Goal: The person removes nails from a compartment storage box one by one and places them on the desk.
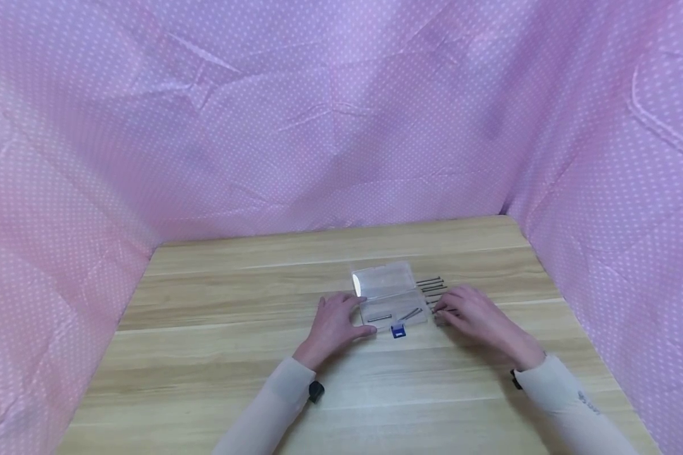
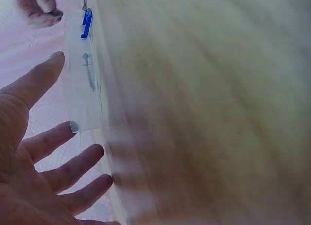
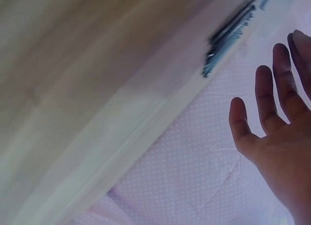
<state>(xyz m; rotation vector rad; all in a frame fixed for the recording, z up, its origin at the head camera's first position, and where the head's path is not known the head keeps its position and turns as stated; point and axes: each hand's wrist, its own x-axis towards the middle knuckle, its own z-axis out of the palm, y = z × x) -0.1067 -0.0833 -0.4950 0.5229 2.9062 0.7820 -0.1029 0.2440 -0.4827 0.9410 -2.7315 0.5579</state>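
A clear plastic box (image 1: 395, 300) with its lid laid back sits on the wooden table; several long metal screws (image 1: 379, 318) lie in its front tray. My left hand (image 1: 334, 322) holds its thumb and index finger against the box's left end, fingers spread and fairly straight. At the box's right, my right hand (image 1: 472, 311) has its thumb and fingertips together around what looks like a screw (image 1: 453, 311), mostly hidden. More loose screws (image 1: 432, 285) lie in a row just beyond that hand. A blue latch (image 1: 398, 330) is on the box's front edge.
The wooden table (image 1: 205, 354) reaches to pink dotted fabric (image 1: 330, 126) hanging at the back and both sides. Each wrist carries a dark strap-mounted device (image 1: 316, 392).
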